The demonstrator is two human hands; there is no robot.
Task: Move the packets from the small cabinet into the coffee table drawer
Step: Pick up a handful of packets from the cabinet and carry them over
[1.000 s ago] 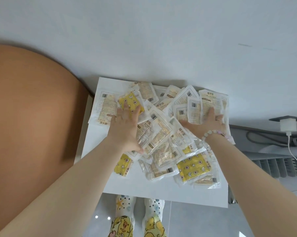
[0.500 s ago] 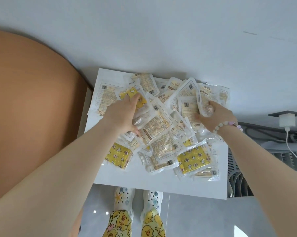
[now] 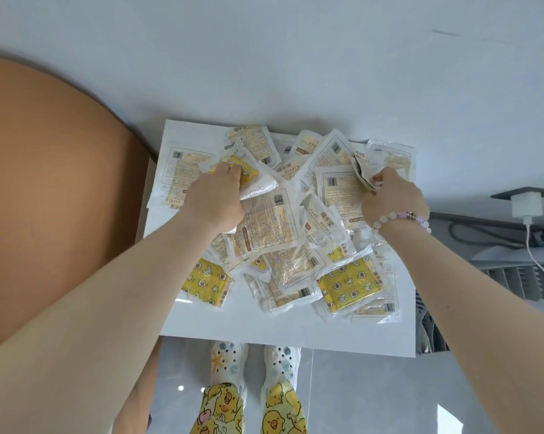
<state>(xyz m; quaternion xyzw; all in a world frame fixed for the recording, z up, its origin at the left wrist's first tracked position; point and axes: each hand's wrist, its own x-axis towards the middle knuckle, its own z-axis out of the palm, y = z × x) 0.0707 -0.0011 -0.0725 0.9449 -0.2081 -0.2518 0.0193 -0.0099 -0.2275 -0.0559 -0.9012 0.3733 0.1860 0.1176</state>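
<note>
Head view: a big pile of hand warmer packets point(image 3: 274, 233) lies on the flat white top of the small cabinet point(image 3: 264, 327). Most packets are clear with writing on them, and some are yellow with little stars and moons.

The left hand point(image 3: 214, 198) is on the left side of the pile. Its fingers are curled tight around a yellow packet point(image 3: 248, 177) and the white ones next to it.

The right hand point(image 3: 392, 198) is at the far right of the pile. Its fingers squeeze a crumpled packet point(image 3: 363, 173) — the packet is bent and partly lifted off the pile. A bead bracelet point(image 3: 399, 219) sits on that wrist.

A brown rounded surface point(image 3: 45, 183) is just left of the cabinet. On the right, a white charger plug point(image 3: 525, 205) sits in a socket with its cable hanging down. Below the cabinet edge you can see white clogs point(image 3: 230, 361) and trousers with yellow ducks point(image 3: 223, 408).
</note>
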